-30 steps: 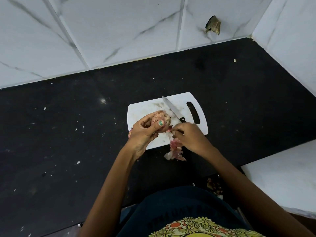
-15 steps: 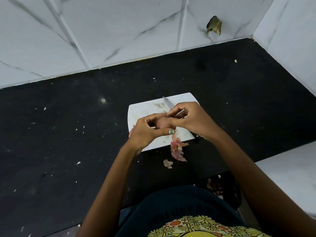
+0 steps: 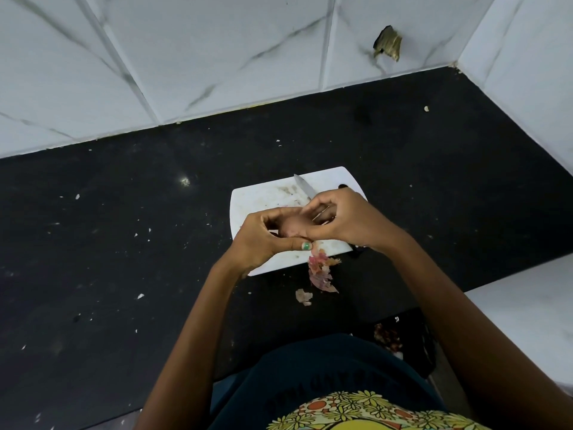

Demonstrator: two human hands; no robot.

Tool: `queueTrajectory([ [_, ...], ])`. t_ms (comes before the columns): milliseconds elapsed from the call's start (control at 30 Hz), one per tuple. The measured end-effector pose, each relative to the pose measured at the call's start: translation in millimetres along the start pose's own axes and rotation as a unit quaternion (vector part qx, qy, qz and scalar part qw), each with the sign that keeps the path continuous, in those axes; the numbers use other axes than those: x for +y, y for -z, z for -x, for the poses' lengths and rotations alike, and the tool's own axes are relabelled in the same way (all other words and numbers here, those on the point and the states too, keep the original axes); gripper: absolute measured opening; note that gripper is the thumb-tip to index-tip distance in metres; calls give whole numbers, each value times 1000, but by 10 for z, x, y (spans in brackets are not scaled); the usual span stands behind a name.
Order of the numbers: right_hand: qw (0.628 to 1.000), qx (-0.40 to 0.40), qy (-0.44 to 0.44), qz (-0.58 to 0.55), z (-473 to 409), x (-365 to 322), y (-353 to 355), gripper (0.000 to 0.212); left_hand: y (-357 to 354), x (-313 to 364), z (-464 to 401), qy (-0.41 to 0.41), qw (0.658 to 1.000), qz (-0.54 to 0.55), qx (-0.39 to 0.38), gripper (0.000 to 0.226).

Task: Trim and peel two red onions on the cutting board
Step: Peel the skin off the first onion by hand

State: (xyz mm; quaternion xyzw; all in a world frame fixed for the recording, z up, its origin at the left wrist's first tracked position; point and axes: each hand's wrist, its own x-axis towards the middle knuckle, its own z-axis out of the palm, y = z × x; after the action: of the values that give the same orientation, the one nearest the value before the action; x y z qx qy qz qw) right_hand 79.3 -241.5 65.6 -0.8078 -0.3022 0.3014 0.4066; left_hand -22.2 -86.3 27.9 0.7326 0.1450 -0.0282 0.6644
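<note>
A pale pink onion is held just above the white cutting board. My left hand grips it from the left and below, thumb across the front. My right hand curls over its right side, fingertips pinching at its skin. Both hands hide most of the onion. A knife lies on the board behind my hands, blade tip pointing away; its handle is hidden under my right hand. Only one onion is in view.
Loose red onion peels lie at the board's near edge, and a smaller scrap on the black counter below. White tiled walls rise behind and to the right. A white ledge sits at the lower right.
My right hand has come up from the board's near edge, where it dropped peel, back onto the onion's right side. One scrap of peel now lies further down the counter.
</note>
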Motion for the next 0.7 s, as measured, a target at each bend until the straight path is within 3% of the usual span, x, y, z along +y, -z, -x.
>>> queueTrajectory([
  [200, 1000, 8, 11, 23, -40, 17, 24, 19, 26, 38, 12, -2, 1000, -18, -21, 52],
  [333, 998, 59, 17, 18, -40, 65, 30, 15, 27, 16, 19, 1, 1000, 8, -16, 53],
  [533, 999, -25, 31, -23, -1, 60, -7, 30, 61, 15, -17, -3, 999, -38, -15, 56],
  [700, 995, 35, 79, -47, -39, 137, -102, 10, 62, 1, -3, -2, 1000, -3, -3, 59],
])
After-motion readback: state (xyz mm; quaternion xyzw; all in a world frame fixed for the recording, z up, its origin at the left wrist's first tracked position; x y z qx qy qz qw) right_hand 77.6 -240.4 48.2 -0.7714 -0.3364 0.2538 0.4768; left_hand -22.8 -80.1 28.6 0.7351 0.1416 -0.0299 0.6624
